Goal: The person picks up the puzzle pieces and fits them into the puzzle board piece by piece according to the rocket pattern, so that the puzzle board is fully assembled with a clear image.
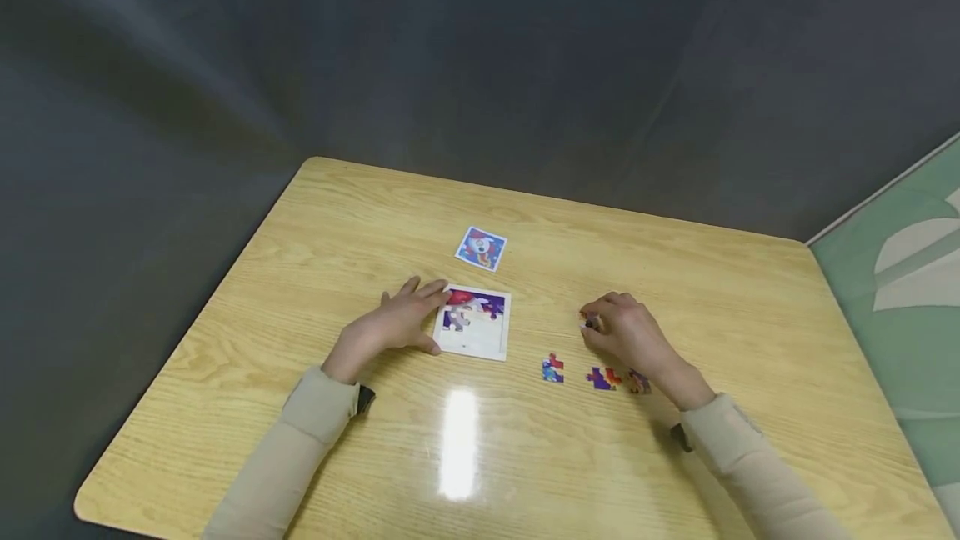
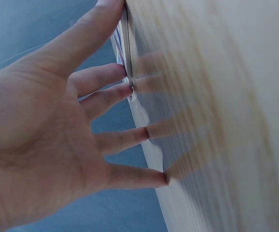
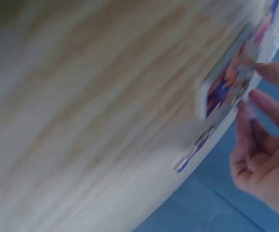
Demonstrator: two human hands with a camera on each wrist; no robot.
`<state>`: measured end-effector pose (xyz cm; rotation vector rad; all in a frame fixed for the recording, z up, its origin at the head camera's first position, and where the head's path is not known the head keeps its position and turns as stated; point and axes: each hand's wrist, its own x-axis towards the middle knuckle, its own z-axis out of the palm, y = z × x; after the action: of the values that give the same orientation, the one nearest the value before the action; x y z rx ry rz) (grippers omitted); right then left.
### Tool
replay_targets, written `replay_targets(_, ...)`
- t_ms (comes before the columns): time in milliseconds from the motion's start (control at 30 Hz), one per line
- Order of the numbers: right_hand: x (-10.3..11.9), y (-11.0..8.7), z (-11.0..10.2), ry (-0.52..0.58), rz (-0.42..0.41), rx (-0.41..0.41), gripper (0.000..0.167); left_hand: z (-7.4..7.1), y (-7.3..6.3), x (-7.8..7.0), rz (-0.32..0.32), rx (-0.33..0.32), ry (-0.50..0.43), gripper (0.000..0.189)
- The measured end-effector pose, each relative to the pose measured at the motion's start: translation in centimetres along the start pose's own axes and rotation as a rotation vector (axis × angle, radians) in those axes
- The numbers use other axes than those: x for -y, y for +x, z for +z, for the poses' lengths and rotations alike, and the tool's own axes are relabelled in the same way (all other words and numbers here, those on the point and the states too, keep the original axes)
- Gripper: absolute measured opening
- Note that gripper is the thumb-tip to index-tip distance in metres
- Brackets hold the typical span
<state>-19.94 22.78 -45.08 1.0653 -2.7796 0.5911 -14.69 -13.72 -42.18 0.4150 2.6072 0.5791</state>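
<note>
A white square puzzle tray [image 1: 474, 347] lies on the table, with a few joined pieces showing a red, white and purple picture along its top and left. My left hand [image 1: 401, 319] is spread at the tray's left side; its thumb and fingertips touch the edge and corner. In the left wrist view the left hand's fingers [image 2: 110, 142] are straight, tips down on the tabletop and tray. To the right, my right hand [image 1: 630, 333] pinches a small jigsaw piece [image 1: 589, 321] between thumb and fingers, close above the table. Its fingers partly hide that piece.
Loose jigsaw pieces lie near the right hand: a blue-and-red piece [image 1: 553, 368], a purple-and-orange piece [image 1: 603, 378] and a darker piece [image 1: 638, 382] partly under the wrist. A small picture card [image 1: 482, 248] lies beyond the tray. The wooden table [image 1: 360, 457] meets dark curtains behind.
</note>
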Motion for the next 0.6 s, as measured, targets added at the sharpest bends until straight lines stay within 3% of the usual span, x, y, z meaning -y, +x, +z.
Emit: replay_targets(600, 0.5, -1.0, -0.7, -0.071, -0.12, -0.009, 0.029, -0.1, 0.1, 0.2, 0.005, 0.006, 0.007, 0.09)
